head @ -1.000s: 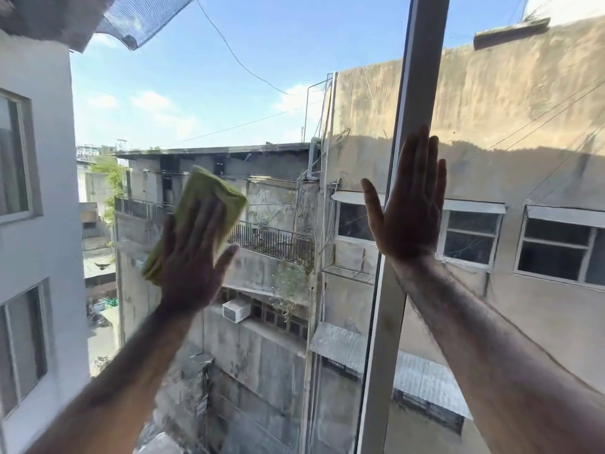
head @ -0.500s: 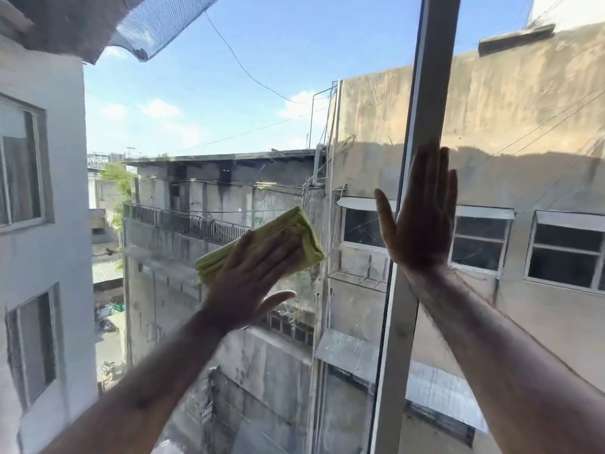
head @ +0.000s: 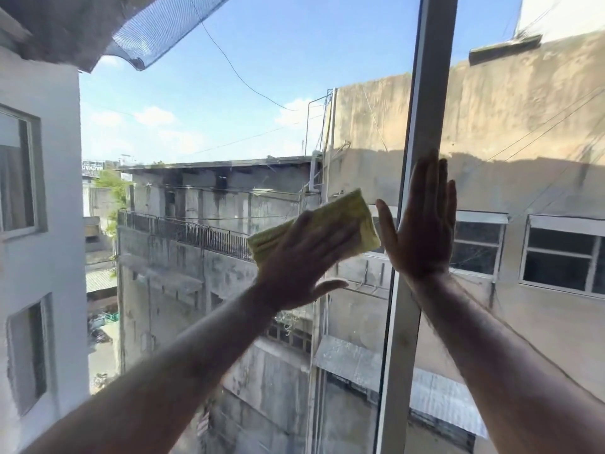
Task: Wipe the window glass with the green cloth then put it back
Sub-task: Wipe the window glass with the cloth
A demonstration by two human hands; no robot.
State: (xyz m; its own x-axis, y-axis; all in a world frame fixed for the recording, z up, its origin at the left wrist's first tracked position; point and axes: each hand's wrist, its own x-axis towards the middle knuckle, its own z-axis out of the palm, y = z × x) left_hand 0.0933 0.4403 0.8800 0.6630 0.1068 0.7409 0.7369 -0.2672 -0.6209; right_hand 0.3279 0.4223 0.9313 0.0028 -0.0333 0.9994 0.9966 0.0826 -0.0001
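Note:
My left hand [head: 304, 257] presses a folded green cloth [head: 357, 221] flat against the window glass [head: 203, 119], fingers spread over it. The cloth's right end lies close to the thumb of my right hand [head: 422, 224]. That hand is flat and open, palm against the window's grey upright frame bar [head: 429, 77] and the pane beside it, holding nothing. Part of the cloth is hidden under my left palm.
The upright frame bar splits the window into a left pane and a right pane [head: 530, 126]. Outside are concrete buildings, a white wall [head: 39, 224] at the left and overhead cables. No sill or surface shows below my arms.
My left hand has slid the cloth across the glass from the left towards the frame bar, tilting it more level. My right hand has stayed on the bar.

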